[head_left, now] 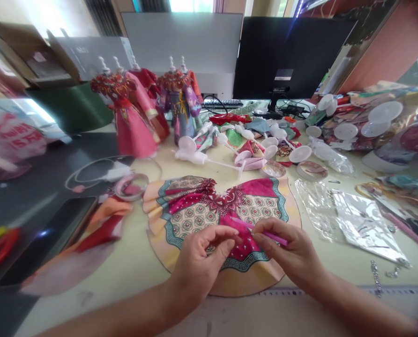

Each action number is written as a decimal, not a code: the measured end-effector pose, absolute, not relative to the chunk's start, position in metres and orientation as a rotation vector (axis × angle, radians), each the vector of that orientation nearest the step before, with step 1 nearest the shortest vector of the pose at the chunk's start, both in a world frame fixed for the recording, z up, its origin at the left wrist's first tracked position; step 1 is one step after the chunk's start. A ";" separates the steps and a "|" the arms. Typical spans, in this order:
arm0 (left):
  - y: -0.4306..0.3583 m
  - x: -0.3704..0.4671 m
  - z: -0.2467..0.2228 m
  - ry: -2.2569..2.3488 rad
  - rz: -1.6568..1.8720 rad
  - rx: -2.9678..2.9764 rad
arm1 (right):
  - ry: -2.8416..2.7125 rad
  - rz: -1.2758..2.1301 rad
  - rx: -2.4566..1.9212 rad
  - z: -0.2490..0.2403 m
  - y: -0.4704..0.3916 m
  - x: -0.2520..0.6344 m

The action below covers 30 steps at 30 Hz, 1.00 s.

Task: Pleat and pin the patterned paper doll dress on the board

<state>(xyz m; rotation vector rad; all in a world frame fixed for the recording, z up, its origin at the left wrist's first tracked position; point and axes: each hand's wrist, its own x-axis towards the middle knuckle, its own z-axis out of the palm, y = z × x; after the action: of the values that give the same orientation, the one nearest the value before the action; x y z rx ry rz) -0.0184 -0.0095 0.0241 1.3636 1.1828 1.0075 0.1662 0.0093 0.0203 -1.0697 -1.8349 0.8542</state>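
My right hand (282, 248) grips a slim pink pen-like tool (276, 238), slanting across the fingers with its thin end toward my left hand. Thumb and fingertips of my left hand (207, 255) are closed together a short way to the left; anything between them is too small to make out. Beneath both hands, a small fan-shaped patterned skirt (195, 216) lies spread on the table. It has magenta panels, round flower motifs, a teal key-pattern band and a peach border. Its left side is pleated, and my hands hide part of the front.
Dressed doll forms (133, 112) stand at the back left, with loose white stands (191, 157) beside them. Tape rolls (131, 186) and a phone (50, 238) lie left. Clear bags (369, 224) and a small chain (375, 277) lie right. Two monitors (289, 56) rise behind.
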 end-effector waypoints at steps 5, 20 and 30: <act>-0.012 -0.017 0.022 1.126 1.004 1.332 | -1.881 0.918 -1.003 0.017 0.008 0.166; -0.010 -0.016 0.025 1.140 1.038 1.326 | -2.054 0.719 -0.878 0.012 0.000 0.165; -0.013 -0.015 0.024 1.151 1.080 1.398 | -2.138 0.650 -0.718 0.008 0.000 0.164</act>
<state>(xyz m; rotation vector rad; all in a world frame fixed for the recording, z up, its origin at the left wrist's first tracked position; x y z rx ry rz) -0.0146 -0.0128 0.0240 1.3976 1.1509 1.0800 0.1644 -0.0001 0.0078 -0.7179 -2.1375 0.6497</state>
